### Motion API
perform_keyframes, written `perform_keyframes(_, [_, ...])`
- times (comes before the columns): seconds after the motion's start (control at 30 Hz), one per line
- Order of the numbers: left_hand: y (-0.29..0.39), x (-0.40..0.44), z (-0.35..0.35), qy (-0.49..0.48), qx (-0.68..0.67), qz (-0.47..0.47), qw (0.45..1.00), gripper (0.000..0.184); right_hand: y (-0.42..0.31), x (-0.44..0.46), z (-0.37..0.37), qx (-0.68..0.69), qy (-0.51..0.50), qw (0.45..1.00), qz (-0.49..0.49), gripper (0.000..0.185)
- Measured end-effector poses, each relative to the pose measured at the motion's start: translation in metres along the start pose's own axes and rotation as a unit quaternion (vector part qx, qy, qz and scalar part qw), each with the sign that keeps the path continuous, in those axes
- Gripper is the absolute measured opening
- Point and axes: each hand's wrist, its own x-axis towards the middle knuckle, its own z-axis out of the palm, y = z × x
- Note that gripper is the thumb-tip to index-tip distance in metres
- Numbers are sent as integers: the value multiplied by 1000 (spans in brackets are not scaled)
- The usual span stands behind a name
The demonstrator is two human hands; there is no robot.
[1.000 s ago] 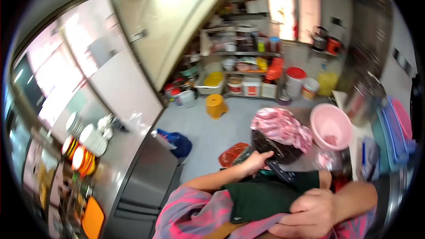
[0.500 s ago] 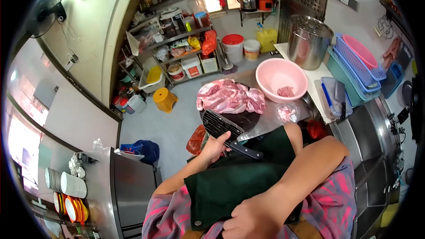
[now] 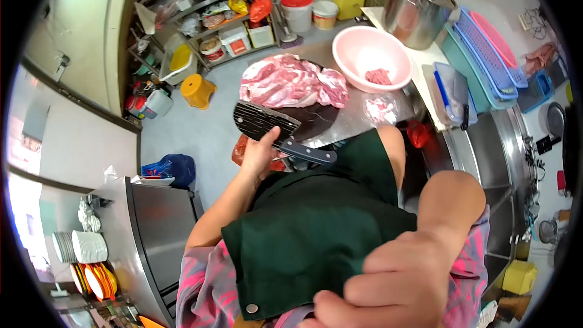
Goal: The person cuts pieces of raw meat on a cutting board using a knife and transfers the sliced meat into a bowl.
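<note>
Our left hand (image 3: 262,155) pinches the cleaver (image 3: 258,123) beside its handle (image 3: 310,152), by the near edge of the dark board (image 3: 316,123) bearing our meat (image 3: 282,82); whether our curled right hand (image 3: 395,273) holds anything, we cannot tell. We seem between strokes; cutting would call for a handle grip.

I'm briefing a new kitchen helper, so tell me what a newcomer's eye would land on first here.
Probably the large slab of raw meat, spread on a dark round board above the picture's middle. Next comes the dark-bladed cleaver, held in the left hand on the near side of that meat. The pink bowl to the meat's right, with a small pinkish heap inside, also stands out.
</note>
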Motion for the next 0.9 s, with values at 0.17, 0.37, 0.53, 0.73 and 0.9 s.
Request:
perform_keyframes(0.17, [-15, 12, -2, -40, 8, -26, 999, 28, -5, -15, 7, 32, -10, 993, 113, 11])
perform_keyframes(0.37, [-25, 25, 7, -58, 48, -25, 997, 30, 9, -39, -34, 16, -90, 992, 86, 9])
perform_keyframes(0.53, [-30, 36, 36, -81, 38, -82, 993, 28, 84, -127, -1, -139, -292, 840, 437, 41])
perform_keyframes(0.73, [-49, 86, 66, -344, 94, -84, 930, 32, 104, -248, 13, -174, -211, 768, 579, 63])
perform_keyframes(0.9, [-63, 207, 56, 11, 434, 330, 838, 43, 94, -298, -34, -217, -16, 680, 700, 50])
